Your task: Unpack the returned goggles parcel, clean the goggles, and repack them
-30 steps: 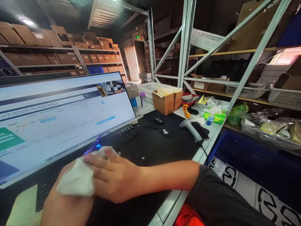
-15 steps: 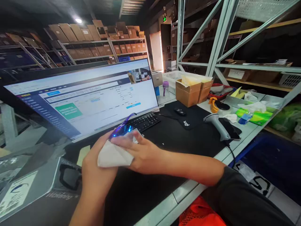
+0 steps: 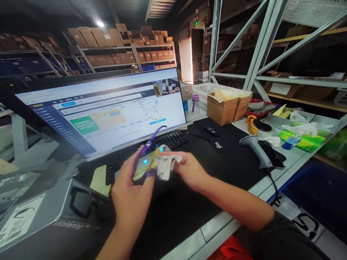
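A pair of glasses (image 3: 145, 167) with purple temples and shiny, reflective lenses is gripped at its left side by my left hand (image 3: 132, 189). One temple points up and away toward the monitor. In my right hand (image 3: 191, 169) a white cleaning cloth (image 3: 166, 167) is pinched, its loose part hanging against or close beside the right side of the glasses. Both hands are above the black desk mat (image 3: 173, 213), in front of the keyboard (image 3: 173, 139). My fingers partly hide the frame of the glasses.
A large monitor (image 3: 114, 112) stands behind my hands. To the left is a grey printed box (image 3: 62, 213). On the right are a mouse (image 3: 210, 130), a barcode scanner (image 3: 253, 150), small cardboard boxes (image 3: 221, 108), a yellow tape dispenser (image 3: 252, 124) and a tissue pack (image 3: 309, 140).
The cloth, earlier spread over the glasses between both hands, has come away to the right with my right hand. More of the glasses shows now. The view has shifted slightly left.
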The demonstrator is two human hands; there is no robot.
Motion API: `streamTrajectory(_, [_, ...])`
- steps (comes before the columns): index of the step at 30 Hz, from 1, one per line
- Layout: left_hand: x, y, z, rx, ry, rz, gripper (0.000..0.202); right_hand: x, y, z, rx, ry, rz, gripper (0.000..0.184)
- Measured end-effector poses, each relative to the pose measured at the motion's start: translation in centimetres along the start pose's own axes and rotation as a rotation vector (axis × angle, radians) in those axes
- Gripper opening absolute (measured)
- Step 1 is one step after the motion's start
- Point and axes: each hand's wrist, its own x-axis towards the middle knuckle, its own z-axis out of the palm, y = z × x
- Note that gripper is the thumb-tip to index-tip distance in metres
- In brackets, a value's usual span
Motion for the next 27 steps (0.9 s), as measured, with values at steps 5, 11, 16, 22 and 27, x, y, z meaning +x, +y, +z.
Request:
streamTrajectory(5, [-0.4,0.6,0.6,-0.161,-0.029,-0.063,0.061,-1.0,0.1,1.7,-0.155,-0.186,-0.021,0.045])
streamTrajectory(11, [-0.3,0.5,0.3,-0.172,-0.027,-0.028,0.064,-0.6,-1.6,0.7,-0.173,-0.327,-0.112,0.034])
streamTrajectory(16, [-0.7,0.4,0.3,-0.030,0.088,0.229,0.061,0.2,-2.7,2.0,0.211,-0.133,0.129,0.032])
streamTrajectory(22, [-0.5,-0.6,0.5,0.003,0.130,0.308,0.064,0.2,-1.3,3.8,0.120,0.027,0.146,0.033])
streamTrajectory(27, [-0.1,-1.1,0.9,0.074,0.058,0.373,0.069,1.3,-1.3,2.9,0.209,0.106,0.231,0.037])
